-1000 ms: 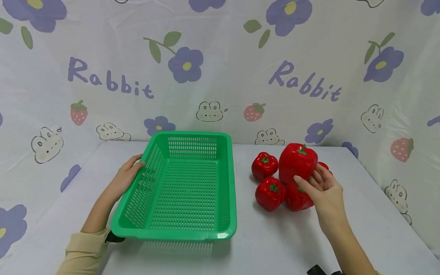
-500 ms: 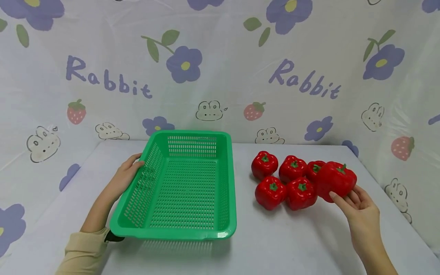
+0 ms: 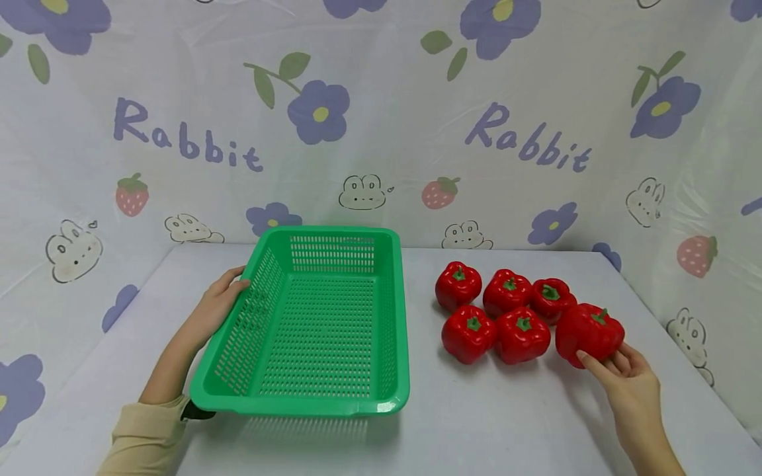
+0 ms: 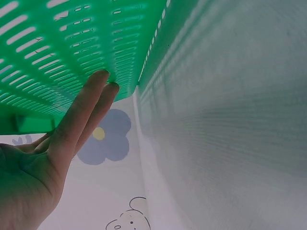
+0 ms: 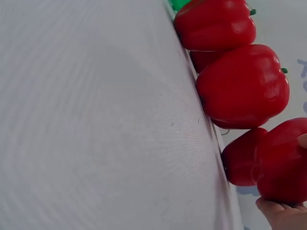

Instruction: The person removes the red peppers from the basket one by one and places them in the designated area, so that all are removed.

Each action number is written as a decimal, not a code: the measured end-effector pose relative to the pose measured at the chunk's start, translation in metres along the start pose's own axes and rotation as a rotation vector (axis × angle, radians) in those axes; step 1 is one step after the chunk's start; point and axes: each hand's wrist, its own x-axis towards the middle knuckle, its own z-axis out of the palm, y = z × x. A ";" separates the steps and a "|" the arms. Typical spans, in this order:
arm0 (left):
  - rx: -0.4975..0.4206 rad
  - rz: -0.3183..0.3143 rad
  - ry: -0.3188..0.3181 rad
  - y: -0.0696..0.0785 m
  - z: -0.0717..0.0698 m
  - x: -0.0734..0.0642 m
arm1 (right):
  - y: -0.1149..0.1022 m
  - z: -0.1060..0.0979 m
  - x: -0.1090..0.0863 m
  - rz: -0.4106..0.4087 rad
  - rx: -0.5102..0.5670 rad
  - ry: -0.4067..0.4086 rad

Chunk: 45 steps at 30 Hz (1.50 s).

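Note:
A green plastic basket with slotted walls takes up the left half of the table in the head view. My left hand holds its left rim, and in the left wrist view two straight fingers lie along the outer wall. At the right, a red bell pepper with a green stem is held by my right hand, thumb in front and fingers behind. It appears slightly above the table in the right wrist view. Several other red bell peppers stand upright in two rows to its left.
The white table ends at a back wall hung with a cloth printed with flowers, rabbits and strawberries. A strip of table lies between the basket and the peppers.
My right hand has carried its bell pepper rightward from above the group, then lowered it beside the right end of the rows. The left hand and the basket have stayed put.

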 end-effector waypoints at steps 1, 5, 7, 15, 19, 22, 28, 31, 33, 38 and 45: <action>0.001 -0.002 0.000 0.000 0.000 0.000 | 0.000 0.000 0.001 0.012 -0.001 -0.004; 0.005 -0.009 0.001 0.000 -0.001 0.000 | 0.002 0.002 0.004 0.059 -0.020 -0.008; 0.005 -0.010 0.001 0.000 -0.001 -0.001 | 0.004 0.002 0.006 0.078 -0.021 -0.008; 0.017 -0.023 -0.003 0.001 -0.003 -0.003 | 0.016 0.003 0.015 0.070 -0.012 -0.018; 0.015 -0.026 -0.005 0.001 -0.004 -0.003 | 0.019 0.003 0.016 0.041 0.012 -0.035; 0.014 -0.028 -0.007 0.001 -0.004 -0.003 | 0.020 0.004 0.016 0.017 0.018 -0.052; 0.014 -0.028 -0.004 0.002 -0.003 -0.003 | 0.019 0.004 0.013 0.006 -0.002 -0.073; 0.012 -0.024 0.000 0.002 -0.002 -0.003 | 0.017 0.004 0.012 0.017 -0.031 -0.081; 0.010 -0.020 0.000 0.003 -0.002 -0.004 | 0.016 0.003 0.011 0.029 -0.056 -0.091; 0.010 -0.017 -0.001 0.003 -0.001 -0.005 | 0.012 0.002 0.010 0.052 -0.099 -0.130; 0.027 -0.029 -0.007 0.004 -0.003 -0.006 | 0.002 -0.001 0.007 -0.064 -0.300 -0.157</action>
